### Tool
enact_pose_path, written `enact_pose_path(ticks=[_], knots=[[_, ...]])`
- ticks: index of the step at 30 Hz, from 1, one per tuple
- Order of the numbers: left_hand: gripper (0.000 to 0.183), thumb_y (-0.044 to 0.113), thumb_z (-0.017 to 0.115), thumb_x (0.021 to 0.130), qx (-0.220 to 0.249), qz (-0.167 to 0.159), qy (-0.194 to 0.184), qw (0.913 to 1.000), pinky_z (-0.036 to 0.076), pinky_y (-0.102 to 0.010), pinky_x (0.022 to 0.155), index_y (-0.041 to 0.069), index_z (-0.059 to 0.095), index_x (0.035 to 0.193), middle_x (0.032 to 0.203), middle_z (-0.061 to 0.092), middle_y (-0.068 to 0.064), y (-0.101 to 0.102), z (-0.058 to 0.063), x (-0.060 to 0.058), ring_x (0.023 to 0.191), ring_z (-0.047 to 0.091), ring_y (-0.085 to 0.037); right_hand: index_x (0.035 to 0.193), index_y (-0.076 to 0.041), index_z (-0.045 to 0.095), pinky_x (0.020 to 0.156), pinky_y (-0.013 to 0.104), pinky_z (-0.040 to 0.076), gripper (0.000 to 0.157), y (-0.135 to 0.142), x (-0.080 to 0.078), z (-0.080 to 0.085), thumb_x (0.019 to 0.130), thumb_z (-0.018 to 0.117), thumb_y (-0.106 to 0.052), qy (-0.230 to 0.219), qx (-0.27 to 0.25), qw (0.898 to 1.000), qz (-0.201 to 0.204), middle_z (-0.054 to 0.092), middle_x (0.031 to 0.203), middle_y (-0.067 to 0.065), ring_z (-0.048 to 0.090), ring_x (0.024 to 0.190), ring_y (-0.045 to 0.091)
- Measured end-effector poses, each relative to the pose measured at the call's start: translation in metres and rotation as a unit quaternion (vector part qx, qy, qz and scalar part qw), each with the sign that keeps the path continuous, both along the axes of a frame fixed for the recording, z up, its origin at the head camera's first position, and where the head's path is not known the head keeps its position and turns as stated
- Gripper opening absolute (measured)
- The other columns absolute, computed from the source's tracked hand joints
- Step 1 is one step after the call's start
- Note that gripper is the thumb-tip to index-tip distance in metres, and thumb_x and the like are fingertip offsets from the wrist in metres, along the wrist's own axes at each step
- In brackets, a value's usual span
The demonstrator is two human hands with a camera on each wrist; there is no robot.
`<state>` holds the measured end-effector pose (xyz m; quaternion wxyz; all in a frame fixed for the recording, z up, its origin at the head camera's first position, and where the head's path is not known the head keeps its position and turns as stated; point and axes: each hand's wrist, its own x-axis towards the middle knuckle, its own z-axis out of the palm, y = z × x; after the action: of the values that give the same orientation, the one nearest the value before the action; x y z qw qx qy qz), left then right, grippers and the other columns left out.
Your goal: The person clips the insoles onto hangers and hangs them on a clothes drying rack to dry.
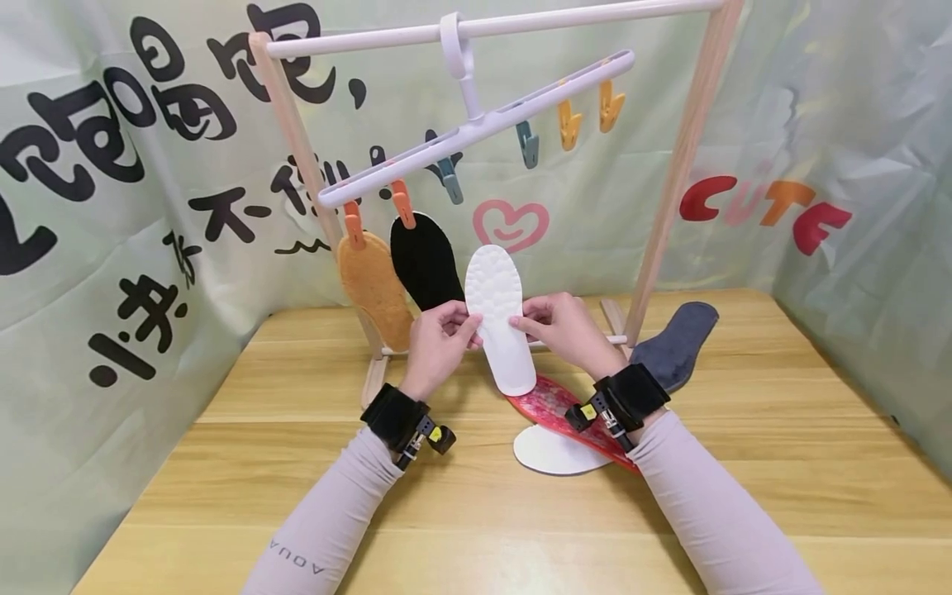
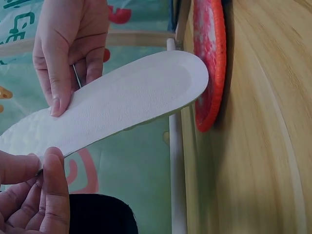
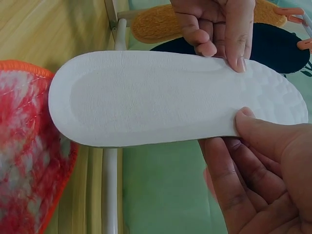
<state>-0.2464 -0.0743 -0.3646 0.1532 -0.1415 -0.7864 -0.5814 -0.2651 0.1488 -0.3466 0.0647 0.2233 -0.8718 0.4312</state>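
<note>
A white insole (image 1: 502, 310) with a bumpy forefoot stands upright between both hands, its heel end down. My left hand (image 1: 444, 340) pinches its left edge between thumb and fingers. On the opposite edge, my right hand (image 1: 568, 330) pinches it with the thumb (image 3: 251, 117) on the white face and fingers behind. Below the heel lies a red patterned insole (image 1: 550, 398) with an orange-red border, partly over another white insole (image 1: 554, 450). Close behind my left hand hang a black insole (image 1: 426, 260) and an orange-tan insole (image 1: 374, 285), each from an orange clip.
A white hanger (image 1: 476, 128) hangs tilted, left end lower, from a rack bar (image 1: 357, 41). Blue-grey clips (image 1: 527, 145) and yellow clips (image 1: 569, 126) dangle from it holding nothing. A dark grey insole (image 1: 677, 347) lies by the rack's right post (image 1: 680, 182) on the wooden table (image 1: 245, 463).
</note>
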Motion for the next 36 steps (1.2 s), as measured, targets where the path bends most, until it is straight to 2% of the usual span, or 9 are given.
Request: enact_pose_path(ticks=[3, 8, 14, 19, 25, 29, 31, 36], knots=[[0.014, 0.012, 0.074, 0.103, -0.003, 0.002, 0.0, 1.0, 0.068, -0.05, 0.073, -0.002, 0.075, 0.098, 0.085, 0.078, -0.019, -0.001, 0.001, 0.0, 0.068, 0.076, -0.02, 0.102, -0.002, 0.081, 0.077, 0.035, 0.067, 0.017, -0.001, 0.0, 0.0, 0.1, 0.079, -0.019, -0.001, -0.003, 1.0, 0.0, 0.082, 0.092, 0.014, 0.081, 0.089, 0.037], [0.014, 0.013, 0.074, 0.103, -0.009, 0.009, -0.003, 0.9999, 0.068, -0.036, 0.069, 0.0, 0.075, 0.098, 0.085, 0.078, -0.018, -0.002, 0.002, 0.002, 0.069, 0.076, -0.02, 0.102, -0.003, 0.08, 0.076, 0.032, 0.066, 0.017, -0.003, 0.0, 0.001, 0.101, 0.078, -0.02, -0.003, -0.001, 1.0, 0.002, 0.082, 0.092, 0.014, 0.081, 0.09, 0.037], [0.015, 0.014, 0.073, 0.104, -0.011, 0.005, -0.001, 0.9999, 0.067, -0.033, 0.068, 0.001, 0.075, 0.098, 0.083, 0.077, -0.018, -0.005, 0.004, 0.003, 0.069, 0.075, -0.02, 0.099, -0.005, 0.08, 0.071, 0.023, 0.058, 0.017, -0.005, -0.001, 0.003, 0.1, 0.079, -0.022, 0.006, 0.012, 1.0, -0.003, 0.081, 0.09, 0.011, 0.079, 0.087, 0.034], [0.014, 0.014, 0.073, 0.104, -0.002, 0.004, -0.002, 1.0, 0.067, -0.031, 0.067, 0.001, 0.075, 0.099, 0.084, 0.076, -0.019, -0.007, 0.007, 0.003, 0.068, 0.074, -0.016, 0.104, -0.004, 0.081, 0.076, 0.03, 0.06, 0.021, -0.007, -0.001, 0.01, 0.101, 0.078, -0.025, 0.015, 0.027, 1.0, -0.004, 0.081, 0.094, 0.011, 0.078, 0.088, 0.026], [0.015, 0.014, 0.072, 0.105, -0.002, 0.006, 0.002, 1.0, 0.068, -0.036, 0.07, 0.0, 0.074, 0.1, 0.084, 0.076, -0.019, -0.009, 0.01, 0.003, 0.072, 0.076, -0.026, 0.11, -0.001, 0.079, 0.086, 0.045, 0.065, 0.024, -0.01, -0.002, 0.025, 0.102, 0.077, -0.024, 0.022, 0.025, 0.999, -0.004, 0.082, 0.102, 0.015, 0.079, 0.093, 0.029], [0.017, 0.016, 0.072, 0.105, -0.003, 0.007, 0.011, 0.9999, 0.068, -0.035, 0.069, 0.0, 0.074, 0.1, 0.083, 0.076, -0.02, -0.01, 0.011, 0.003, 0.073, 0.077, -0.03, 0.115, -0.002, 0.078, 0.091, 0.047, 0.064, 0.026, -0.011, -0.005, 0.037, 0.102, 0.077, -0.025, 0.034, 0.025, 0.999, -0.001, 0.081, 0.106, 0.016, 0.078, 0.097, 0.03], [0.017, 0.016, 0.073, 0.104, 0.0, 0.006, 0.016, 0.9999, 0.067, -0.031, 0.067, 0.0, 0.075, 0.1, 0.083, 0.076, -0.02, -0.011, 0.011, 0.003, 0.072, 0.077, -0.029, 0.119, -0.002, 0.077, 0.093, 0.047, 0.064, 0.03, -0.012, -0.006, 0.044, 0.102, 0.076, -0.026, 0.035, 0.025, 0.999, 0.0, 0.081, 0.109, 0.016, 0.078, 0.1, 0.031], [0.016, 0.015, 0.073, 0.104, 0.01, 0.006, 0.026, 0.9996, 0.066, -0.03, 0.067, 0.0, 0.075, 0.1, 0.082, 0.075, -0.021, -0.014, 0.012, 0.003, 0.071, 0.075, -0.026, 0.13, 0.0, 0.074, 0.099, 0.047, 0.063, 0.038, -0.019, -0.008, 0.068, 0.103, 0.076, -0.027, 0.051, 0.027, 0.998, 0.009, 0.08, 0.118, 0.018, 0.077, 0.109, 0.033]])
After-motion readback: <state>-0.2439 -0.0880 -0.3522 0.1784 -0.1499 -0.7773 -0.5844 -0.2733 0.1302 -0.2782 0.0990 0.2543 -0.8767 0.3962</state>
